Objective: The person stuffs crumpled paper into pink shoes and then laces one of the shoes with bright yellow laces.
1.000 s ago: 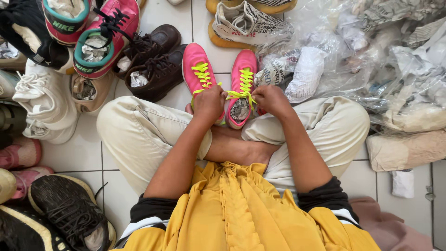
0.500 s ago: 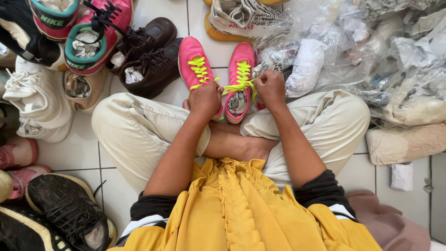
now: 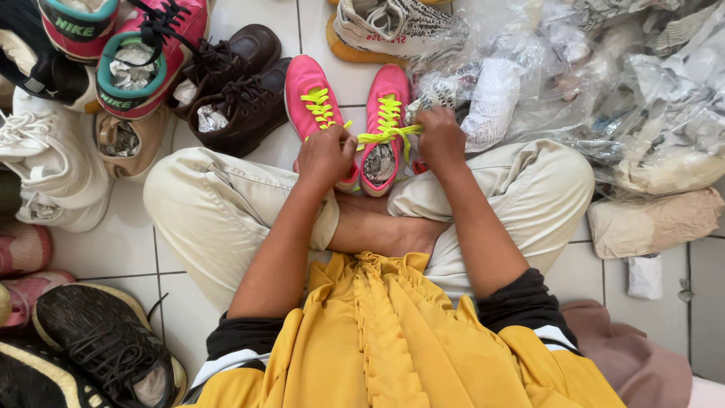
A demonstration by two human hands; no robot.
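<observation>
Both hands pinch the yellow lace (image 3: 387, 136) taut across the right pink shoe (image 3: 384, 128): left hand (image 3: 326, 157) fingers clamped on one end, right hand (image 3: 440, 140) fingers on the other. The shoe lies on the floor between the fingers. The lace looks thin, soft and light, best held near its ends.

Both forearms stretched forward, left hand (image 3: 326, 157) and right hand (image 3: 442, 140) fisted, fingers pinched.

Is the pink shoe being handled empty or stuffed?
Stuffed: crumpled paper shows in the opening of the right pink shoe, whose yellow lace both hands pull.
</observation>
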